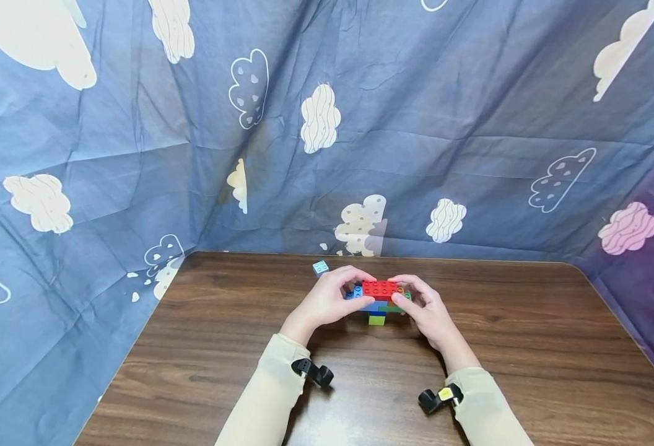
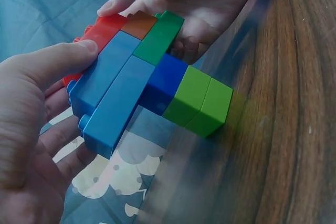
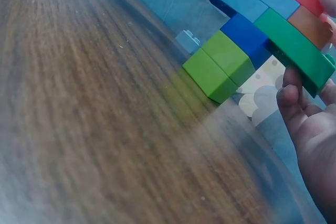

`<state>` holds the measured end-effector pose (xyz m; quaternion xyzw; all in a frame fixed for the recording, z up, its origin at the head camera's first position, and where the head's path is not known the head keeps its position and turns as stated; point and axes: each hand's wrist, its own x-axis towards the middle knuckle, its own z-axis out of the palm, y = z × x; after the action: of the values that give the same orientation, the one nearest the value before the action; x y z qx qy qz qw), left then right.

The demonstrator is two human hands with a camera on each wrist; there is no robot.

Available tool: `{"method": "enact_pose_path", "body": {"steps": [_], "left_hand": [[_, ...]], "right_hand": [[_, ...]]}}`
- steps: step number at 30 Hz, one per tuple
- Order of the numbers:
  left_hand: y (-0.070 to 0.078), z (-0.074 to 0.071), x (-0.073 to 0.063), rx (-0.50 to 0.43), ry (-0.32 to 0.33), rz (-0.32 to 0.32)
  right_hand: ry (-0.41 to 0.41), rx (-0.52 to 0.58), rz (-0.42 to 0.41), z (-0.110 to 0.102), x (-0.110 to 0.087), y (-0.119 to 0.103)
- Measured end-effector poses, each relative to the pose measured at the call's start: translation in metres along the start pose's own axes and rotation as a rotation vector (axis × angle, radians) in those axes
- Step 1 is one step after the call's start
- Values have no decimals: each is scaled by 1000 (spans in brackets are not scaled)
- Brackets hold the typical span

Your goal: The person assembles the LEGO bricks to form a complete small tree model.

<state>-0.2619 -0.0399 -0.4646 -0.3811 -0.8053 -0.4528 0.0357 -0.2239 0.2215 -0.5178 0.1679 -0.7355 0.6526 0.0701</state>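
Note:
A built stack of toy building blocks stands upright between both hands, wide at the top and narrow below. Its top is a long red brick point(image 1: 379, 289). Beneath lie two blue bricks point(image 2: 105, 69), an orange-brown brick point(image 2: 140, 24) and a green brick point(image 2: 160, 38). A dark blue brick point(image 2: 165, 83) and two lime bricks point(image 2: 211, 100) form the narrow column. My left hand point(image 1: 328, 300) pinches the red brick's left end, thumb on the near face. The right hand point(image 1: 430, 313) grips its right end, with lower fingers curled beneath the green brick.
A loose light blue brick point(image 1: 320, 267) sits on the wooden table point(image 1: 221, 347) behind my left hand, by the back edge. Blue cloth point(image 1: 394, 155) with cloud prints hangs behind and beside the table. Each wrist wears a black camera point(image 1: 313, 372).

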Motion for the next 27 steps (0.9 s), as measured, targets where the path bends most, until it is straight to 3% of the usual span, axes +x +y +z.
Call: {"method": "enact_pose_path", "body": {"steps": [7, 18, 27], "left_hand": [[-1, 2, 0, -20, -1, -27], [-1, -3, 0, -19, 10, -3], [-1, -4, 1, -28, 4, -45]], "right_hand": [[4, 4, 21, 1, -1, 0], [14, -17, 6, 4, 0, 3], [0, 30, -1, 4, 0, 4]]}}
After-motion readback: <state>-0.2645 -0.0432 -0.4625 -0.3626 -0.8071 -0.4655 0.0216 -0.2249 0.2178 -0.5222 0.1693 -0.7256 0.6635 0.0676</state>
